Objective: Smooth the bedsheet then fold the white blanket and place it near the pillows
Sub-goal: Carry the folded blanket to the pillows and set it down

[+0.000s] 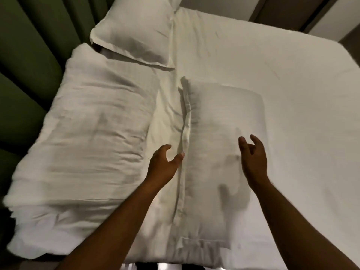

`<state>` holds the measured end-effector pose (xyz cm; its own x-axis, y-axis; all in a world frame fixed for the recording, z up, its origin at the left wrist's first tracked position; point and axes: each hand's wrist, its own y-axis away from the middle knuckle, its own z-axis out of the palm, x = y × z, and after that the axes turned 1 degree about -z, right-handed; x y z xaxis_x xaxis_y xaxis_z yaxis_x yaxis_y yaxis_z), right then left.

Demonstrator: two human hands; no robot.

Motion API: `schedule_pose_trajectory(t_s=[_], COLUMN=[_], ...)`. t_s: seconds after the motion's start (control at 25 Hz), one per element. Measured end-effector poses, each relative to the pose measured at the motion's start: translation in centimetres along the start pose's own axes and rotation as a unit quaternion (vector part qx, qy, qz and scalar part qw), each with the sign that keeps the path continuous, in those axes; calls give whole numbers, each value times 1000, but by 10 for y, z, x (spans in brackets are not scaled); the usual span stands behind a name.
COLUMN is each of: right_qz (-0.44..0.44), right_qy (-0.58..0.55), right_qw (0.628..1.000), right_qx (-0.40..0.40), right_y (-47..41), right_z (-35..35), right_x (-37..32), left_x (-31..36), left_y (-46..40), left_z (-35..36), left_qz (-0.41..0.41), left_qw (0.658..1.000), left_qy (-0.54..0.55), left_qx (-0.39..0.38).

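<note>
The white blanket (81, 137) lies folded in a thick wrinkled bundle on the left side of the bed. One white pillow (136, 30) sits at the far left, and a second pillow (220, 137) lies lengthwise in the middle of the white bedsheet (302, 114). My left hand (163, 162) hovers over the left edge of the middle pillow, fingers loosely curved and holding nothing. Above the same pillow's right part is my right hand (253, 158), also relaxed and empty. Both forearms reach in from the bottom of the view.
A green padded headboard (25, 55) runs along the left side behind the blanket and far pillow. The bed's right corner (342, 47) ends near a beige wall and dark floor strip. The near edge of the bed lies at the bottom of the view.
</note>
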<state>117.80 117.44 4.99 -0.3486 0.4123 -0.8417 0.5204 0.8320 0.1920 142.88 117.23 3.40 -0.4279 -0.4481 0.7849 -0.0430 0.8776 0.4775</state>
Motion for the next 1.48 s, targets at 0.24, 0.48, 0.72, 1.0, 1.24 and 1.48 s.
schedule_pose_trajectory(t_s=[0.24,0.48,0.72,1.0,1.24,1.48], right_qz=[228,223,80,-23,-29,26], right_qy=[125,32,-64,-176,-235,-70], right_qw=[965,972,992,980,971,988], right_qx=[12,-64,75,86,38,-135], right_y=[-25,-14,-8,57,119,174], right_z=[-115,-112,-113,-54,67,213], right_x=[149,187,94,-47,-117,-102], left_x=[-3,-10,53,92,75,-58], left_y=[-7,-7,3,18,31,13], left_z=[120,162,125,-40,-209,-306], left_qz=[-182,-211,-123,-5,74,-92], left_qw=[981,971,976,966,945,938], left_qy=[59,47,90,131,97,-150], left_qx=[-38,97,154,225,304,299])
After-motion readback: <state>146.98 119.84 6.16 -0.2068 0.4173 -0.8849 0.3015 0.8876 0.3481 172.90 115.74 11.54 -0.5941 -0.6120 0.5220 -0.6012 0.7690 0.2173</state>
